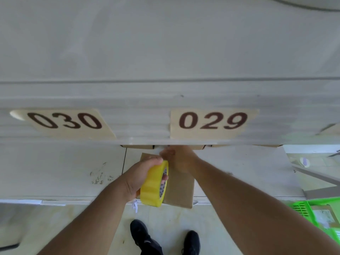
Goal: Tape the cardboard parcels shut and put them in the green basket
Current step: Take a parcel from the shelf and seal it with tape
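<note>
My left hand (142,173) is holding the yellow tape roll (154,184) in a tight grip, right over the cardboard parcel (179,186); my right hand's (177,159) grip is too blurry to tell

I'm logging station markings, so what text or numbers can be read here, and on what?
"030": tan label on the shelf edge, left.
"029": tan label on the same edge, right.
Print inside the yellow tape roll core: too small to read.
Paper in the green basket: too blurred to read.

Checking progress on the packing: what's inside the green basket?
The green basket holds at least one cardboard parcel bearing a pale label. The frame edge cuts off the rest.
</note>
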`<state>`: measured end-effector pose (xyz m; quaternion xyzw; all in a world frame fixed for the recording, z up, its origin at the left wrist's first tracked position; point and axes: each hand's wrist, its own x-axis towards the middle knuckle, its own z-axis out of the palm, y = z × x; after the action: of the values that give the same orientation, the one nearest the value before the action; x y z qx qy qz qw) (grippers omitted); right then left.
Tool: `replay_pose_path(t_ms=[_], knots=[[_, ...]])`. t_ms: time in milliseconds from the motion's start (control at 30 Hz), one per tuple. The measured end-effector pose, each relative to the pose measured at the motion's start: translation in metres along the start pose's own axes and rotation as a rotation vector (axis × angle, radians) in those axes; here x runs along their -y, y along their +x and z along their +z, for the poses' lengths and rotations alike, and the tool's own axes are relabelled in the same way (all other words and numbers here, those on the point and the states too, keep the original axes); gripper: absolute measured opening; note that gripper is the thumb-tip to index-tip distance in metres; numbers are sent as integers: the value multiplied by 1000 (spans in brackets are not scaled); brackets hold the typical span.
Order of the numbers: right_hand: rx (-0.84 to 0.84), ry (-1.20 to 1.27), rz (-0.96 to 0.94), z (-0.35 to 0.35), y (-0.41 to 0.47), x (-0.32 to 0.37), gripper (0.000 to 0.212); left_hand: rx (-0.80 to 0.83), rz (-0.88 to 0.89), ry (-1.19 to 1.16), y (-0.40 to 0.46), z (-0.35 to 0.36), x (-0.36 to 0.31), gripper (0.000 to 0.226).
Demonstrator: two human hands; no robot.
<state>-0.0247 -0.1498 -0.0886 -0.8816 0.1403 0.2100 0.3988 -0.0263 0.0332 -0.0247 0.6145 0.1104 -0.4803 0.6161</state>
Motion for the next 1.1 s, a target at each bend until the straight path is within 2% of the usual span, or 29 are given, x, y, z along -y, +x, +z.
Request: replay_pose_path(t_ms=[67,133,233,367,533,667,733,767,867,933,1033,1100], knots=[[56,-239,-26,15,12,-4,19,-11,26,-31,0,1,3,63],[9,-378,-15,17,17,-11,26,-29,81,-54,-4,2,9,58],[-6,-377,-7,17,15,-18,45,-138,189,-57,-13,-1,29,42],[-58,-389,-16,17,8,-18,61,-310,272,-357,-19,-18,51,42],[13,-450,-58,12,4,-11,55,-423,320,-622,-30,-25,61,30],[96,-317,-78,4,2,-22,44,-433,335,-747,-34,-25,60,22],[111,-240,-111,1,-3,-19,47,-436,351,-765,-37,-25,58,17],[68,-201,-135,0,-8,-16,52,-438,363,-764,-40,-26,55,16],[-247,-184,-216,10,-40,-5,58,-444,419,-769,-57,-35,42,17],[-298,-356,-295,31,-71,-7,50,-430,473,-720,-75,-45,34,13],[-148,-718,-423,70,-98,-34,76,-496,528,-596,-98,-56,24,14],[-129,-846,-509,72,-92,-47,78,-568,544,-486,-107,-56,22,20]])
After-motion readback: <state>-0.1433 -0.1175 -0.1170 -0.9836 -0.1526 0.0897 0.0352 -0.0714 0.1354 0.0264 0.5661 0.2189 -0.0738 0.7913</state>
